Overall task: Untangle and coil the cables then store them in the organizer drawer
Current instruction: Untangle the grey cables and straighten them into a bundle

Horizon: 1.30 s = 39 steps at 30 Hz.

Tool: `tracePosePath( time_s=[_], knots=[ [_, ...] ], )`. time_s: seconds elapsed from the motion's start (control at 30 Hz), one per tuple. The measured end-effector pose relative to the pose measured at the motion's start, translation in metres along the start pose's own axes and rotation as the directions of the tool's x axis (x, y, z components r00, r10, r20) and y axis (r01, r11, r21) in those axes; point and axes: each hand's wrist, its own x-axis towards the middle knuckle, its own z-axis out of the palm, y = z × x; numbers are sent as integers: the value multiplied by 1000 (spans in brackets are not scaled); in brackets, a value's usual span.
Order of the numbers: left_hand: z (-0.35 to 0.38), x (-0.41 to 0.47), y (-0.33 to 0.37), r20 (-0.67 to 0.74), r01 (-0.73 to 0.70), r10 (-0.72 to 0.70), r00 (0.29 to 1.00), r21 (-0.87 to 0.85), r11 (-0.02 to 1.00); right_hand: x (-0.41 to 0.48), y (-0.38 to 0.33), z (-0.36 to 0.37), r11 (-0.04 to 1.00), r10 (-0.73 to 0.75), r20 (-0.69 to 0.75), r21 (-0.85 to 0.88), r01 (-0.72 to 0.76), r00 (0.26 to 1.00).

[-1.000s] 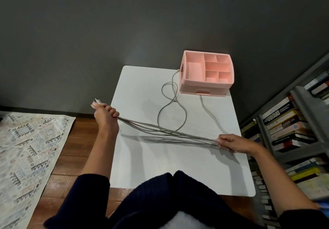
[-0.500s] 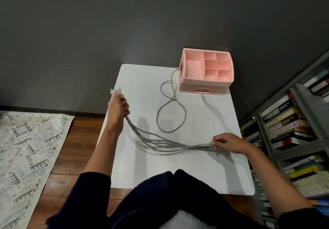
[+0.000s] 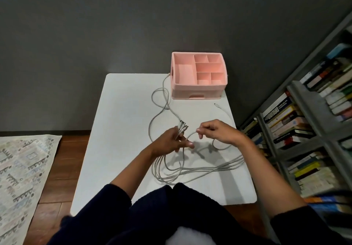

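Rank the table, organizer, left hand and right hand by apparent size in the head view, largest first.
1. Table
2. Organizer
3. Left hand and right hand: they look alike, so they are not ranked.

Pale grey cables (image 3: 159, 170): several strands looped slack on near half of white table (image 3: 123, 130); plug ends bunched, raised off surface. One loose loop trails toward organizer. Pink organizer (image 3: 190, 87): far right corner, upright, compartments bare, drawer (image 3: 209, 93) closed.

A white table (image 3: 122, 130) carries a pink organizer (image 3: 198, 91) at its far right corner, with grey cables (image 3: 200, 171), seemingly several strands, looped across its middle.
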Motion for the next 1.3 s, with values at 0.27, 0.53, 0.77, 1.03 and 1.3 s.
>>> tracePosePath(
  time_s=[0.27, 0.53, 0.77, 1.03, 1.3],
  knots=[
    [-39, -6, 0, -178, -17, 2, 984, -86, 996, -6, 26, -32, 999, 47, 54, 24, -49, 997],
    [-70, -16, -9, -279, 0, -5, 960, -19, 1000, -11, 56, -52, 997, 70, 17, 35, -70, 997],
    [-69, -17, -15, -310, 20, -28, 950, -28, 999, -23, 79, -72, 985, 149, -26, 91, -146, 989],
    [-74, -22, -15, -385, 11, -53, 921, -110, 994, -37, 108, -81, 952, 235, -165, -162, -261, 958],
    [-74, -24, -9, -398, -5, -46, 916, -126, 992, -38, 121, -66, 918, 207, -507, -194, -345, 837]
  ],
)
